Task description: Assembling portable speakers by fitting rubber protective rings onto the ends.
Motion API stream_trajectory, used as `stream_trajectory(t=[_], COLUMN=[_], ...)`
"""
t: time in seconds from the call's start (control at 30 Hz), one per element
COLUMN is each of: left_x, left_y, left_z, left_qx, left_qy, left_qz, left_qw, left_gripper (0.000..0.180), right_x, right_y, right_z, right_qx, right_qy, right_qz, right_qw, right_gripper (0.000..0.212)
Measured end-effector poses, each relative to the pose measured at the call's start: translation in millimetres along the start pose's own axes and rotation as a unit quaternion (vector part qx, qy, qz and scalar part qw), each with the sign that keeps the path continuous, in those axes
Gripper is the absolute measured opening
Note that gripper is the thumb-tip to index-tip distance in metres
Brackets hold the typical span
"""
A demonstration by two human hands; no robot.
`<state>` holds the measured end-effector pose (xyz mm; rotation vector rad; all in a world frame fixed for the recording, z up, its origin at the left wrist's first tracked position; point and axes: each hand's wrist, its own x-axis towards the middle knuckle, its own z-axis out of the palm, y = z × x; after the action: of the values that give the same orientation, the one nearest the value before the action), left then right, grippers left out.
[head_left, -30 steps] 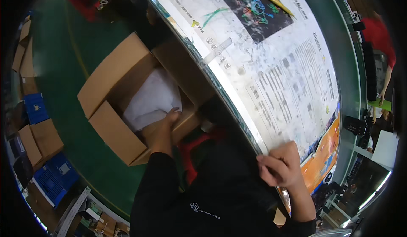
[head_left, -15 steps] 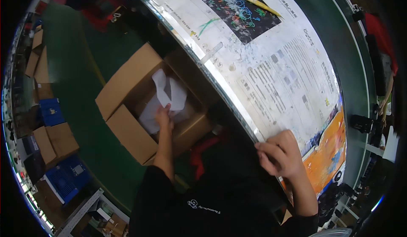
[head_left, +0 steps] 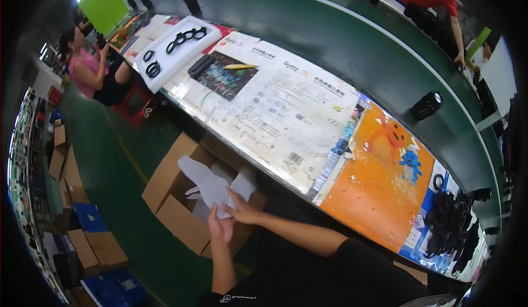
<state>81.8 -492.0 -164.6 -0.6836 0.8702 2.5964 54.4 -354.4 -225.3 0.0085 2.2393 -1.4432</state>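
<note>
Cardboard box (head_left: pixel 180 225) open, white sheets (head_left: pixel 243 184) inside, held sheet (head_left: pixel 204 179) over box

The white sheet (head_left: pixel 300 123) is bright, the green floor (head_left: pixel 124 194) dim, and straight edges bow near black corners.

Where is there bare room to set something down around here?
The white printed sheet has open room between the yellow pen and the orange sheet, whose near side is open too. Crowded: left, black rings on a white tray; right, a black heap. At the cardboard box, the left hand and right hand hold white wrapping.
</note>
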Motion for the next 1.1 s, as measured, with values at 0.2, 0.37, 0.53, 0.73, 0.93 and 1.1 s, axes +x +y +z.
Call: stream_trajectory(t=[0.2,0.37,0.53,0.73,0.93,1.1], left_x=[-15,26,21,13,1,4], left_y=[1,-1,1,12,21,-1], left_z=[-58,-51,-10,-23,-12,-5], left_qx=[0.067,0.058,0.081,0.058,0.086,0.131], left_qy=[0.037,0.01,0.012,0.034,0.034,0.024], left_qz=[0.05,0.059,0.026,0.028,0.028,-0.012], left_qw=[0.996,0.997,0.996,0.997,0.995,0.991], left_gripper=[0.053,0.045,0.052,0.055,0.057,0.059], right_x=[-2,3,-5,-25,-22,-4], right_y=[5,21,23,7,5,37], right_z=[39,8,-26,-47,-44,-20], right_qx=[0.205,0.235,0.397,0.498,0.545,0.33], right_qy=[0.004,0.042,-0.05,-0.184,-0.232,-0.04], right_qz=[-0.165,-0.103,-0.126,-0.027,-0.038,-0.053], right_qw=[0.965,0.966,0.908,0.847,0.805,0.942], right_gripper=[0.11,0.072,0.05,0.059,0.063,0.07])
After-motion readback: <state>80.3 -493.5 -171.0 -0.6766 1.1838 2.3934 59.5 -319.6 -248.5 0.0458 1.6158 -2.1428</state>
